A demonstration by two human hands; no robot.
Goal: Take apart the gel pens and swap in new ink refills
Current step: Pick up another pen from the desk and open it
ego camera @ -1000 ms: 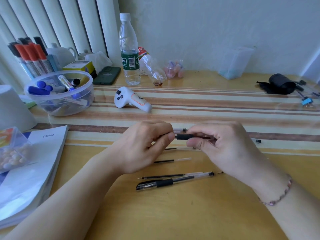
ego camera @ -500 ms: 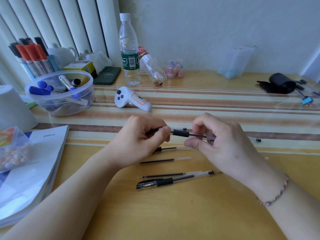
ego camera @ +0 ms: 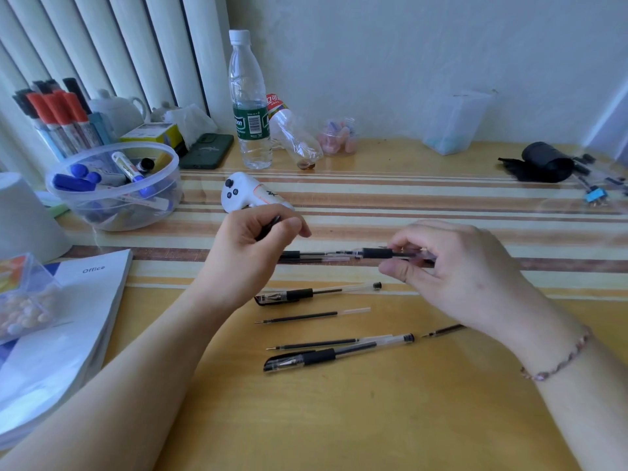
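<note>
Pinching a pen barrel (ego camera: 380,253) by its black grip section, the right hand (ego camera: 455,277) is holding it level just above the desk (ego camera: 339,419), thumb below and fingers curled over the top. Off to that barrel's left, the left hand (ego camera: 251,253) is closing its thumb and forefinger on a small dark part (ego camera: 270,226), probably the cap or tip just pulled from the barrel; I cannot tell which. The two hands are standing apart, nothing joining them.

Directly behind the barrel, another pen (ego camera: 312,256) is lying on the brown stripe. Nearer the person than the barrel, two capped pens are lying on the desk, one (ego camera: 306,294) just below it and one (ego camera: 326,356) closer still. Between and beside them are loose refills (ego camera: 306,317), one more (ego camera: 316,344) against the nearest pen and a third (ego camera: 441,332) poking out from under the right wrist. Well behind the barrel, to its left, a white controller (ego camera: 244,195) is resting.

By my reading the dismantling step is in hand: this pen is coming apart and the old refill is not yet out. Next, the left hand will likely be setting the small part down, then drawing the refill straight out along the barrel's axis, while the right hand steadies the barrel without bending the thin tube.
</note>
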